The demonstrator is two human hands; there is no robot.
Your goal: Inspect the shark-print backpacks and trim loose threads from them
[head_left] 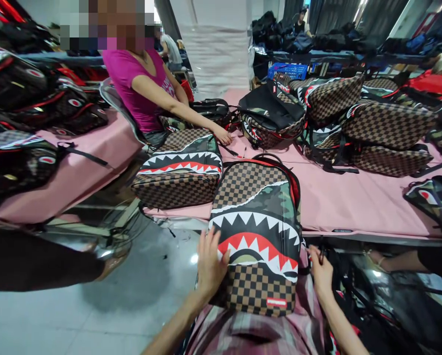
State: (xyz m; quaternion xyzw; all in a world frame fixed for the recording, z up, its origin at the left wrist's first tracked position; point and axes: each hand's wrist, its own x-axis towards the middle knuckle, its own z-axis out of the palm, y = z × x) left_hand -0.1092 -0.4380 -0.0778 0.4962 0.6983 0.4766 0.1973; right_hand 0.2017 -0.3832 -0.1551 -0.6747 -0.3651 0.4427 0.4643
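A checkered backpack [258,227] with a printed shark mouth and a camouflage patch leans from my lap onto the pink table edge, its front towards me. My left hand [210,261] rests on its left side, fingers stretched out and apart. Beside the backpack's right edge, my right hand [321,271] is closed, thumb and fingers together around a small dark thing I cannot make out. Just behind, to the left, a second shark-mouth backpack [180,170] lies on the table.
Across the pink table [361,202] sits a person in a magenta top [143,93], one hand [223,135] on the table. More backpacks [387,123] are piled at the right, and others [24,93] at the left. A white wrapped pillar [217,49] stands behind.
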